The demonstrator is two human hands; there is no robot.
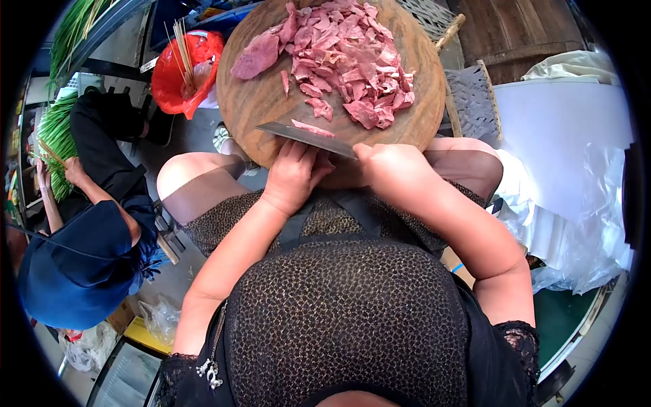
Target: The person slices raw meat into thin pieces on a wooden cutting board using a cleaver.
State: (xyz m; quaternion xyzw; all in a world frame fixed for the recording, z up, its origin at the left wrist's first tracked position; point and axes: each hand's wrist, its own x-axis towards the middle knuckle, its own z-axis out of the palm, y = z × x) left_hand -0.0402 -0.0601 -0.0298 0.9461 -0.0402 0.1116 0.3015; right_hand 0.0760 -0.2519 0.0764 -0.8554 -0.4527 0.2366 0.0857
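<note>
A round wooden chopping board [247, 112] lies in front of my knees. Thin slices of raw pink meat [356, 57] are heaped on its far right part, with a larger uncut piece of meat [256, 55] at the left of the heap. My right hand [393, 169] grips a cleaver [308, 137] at its handle end, the blade lying across the near side of the board. One cut slice [313, 128] rests along the blade's far side. Close behind the blade, my left hand [296, 173] has its fingers curled together at the board's near edge; what they press on is hidden.
At the left, a co-worker in dark blue [81, 261] handles long green stalks [60, 136]. A red bag-lined container [169, 85] with thin wooden sticks [184, 57] stands left of the board. Woven stools [475, 98] and a white surface [553, 142] are on the right.
</note>
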